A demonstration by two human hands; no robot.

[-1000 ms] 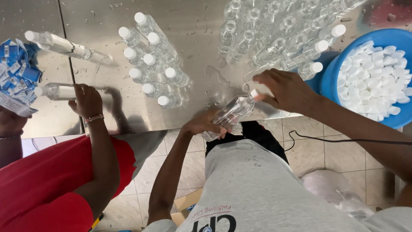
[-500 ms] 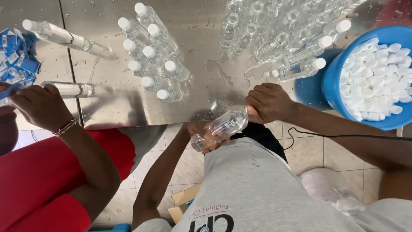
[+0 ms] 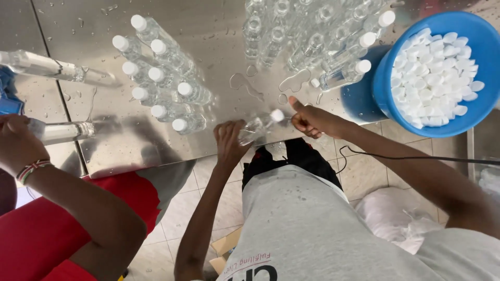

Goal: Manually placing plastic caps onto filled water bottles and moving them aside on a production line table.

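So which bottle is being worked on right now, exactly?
Start at the blue tub of white caps on the steel table. Left of it, at the table's near edge, the clear bottle lies tilted between both hands, unlike the upright capped cluster.

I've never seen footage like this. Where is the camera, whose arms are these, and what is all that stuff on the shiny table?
There is no machine here: the camera sits on a person's head and looks straight down, so you see that person's grey shirt and both bare arms. The left hand holds a small clear bottle by its body, lying sideways at the edge of the metal table. The right hand has its fingers at the bottle's white cap. On the table stand a cluster of capped bottles and a crowd of uncapped bottles. The blue bowl on the right is full of loose white caps. The arm with a beaded bracelet at the left belongs to a co-worker's hand, which holds another bottle.
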